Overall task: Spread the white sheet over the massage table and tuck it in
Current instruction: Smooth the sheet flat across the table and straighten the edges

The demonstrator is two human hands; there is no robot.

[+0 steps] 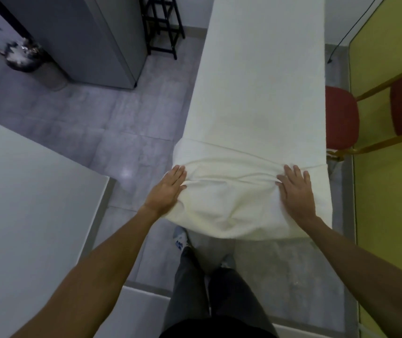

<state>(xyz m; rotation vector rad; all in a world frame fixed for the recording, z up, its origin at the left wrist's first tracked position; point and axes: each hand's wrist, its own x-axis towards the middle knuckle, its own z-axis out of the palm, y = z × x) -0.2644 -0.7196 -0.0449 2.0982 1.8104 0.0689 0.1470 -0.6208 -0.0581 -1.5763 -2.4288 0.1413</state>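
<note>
Overhead, looking down: one massage table [263, 69], long and narrow, running away from the person. One white sheet [244, 206] lies bunched over its near end, with a straight fold line across the table further up and several creases between the hands; its near edge hangs over the end of the table. Whether the rest of the pale surface is sheet or bare padding, cannot tell.

Two bare hands, both on the sheet. Left hand [169, 189] rests at the left corner, fingers [179, 173] extended and slightly spread, palm pressed against the cloth at the table's side. Right hand [296, 189] lies flat on top near the right edge, fingers [292, 172] straight and fanned. Neither hand is pinching or clutching fabric; both press open-palmed.

Surroundings: one red chair [341, 118] just beside the table's right side; one dark rack [163, 23] and one grey cabinet [92, 37] at upper left; two legs in dark trousers below.
</note>
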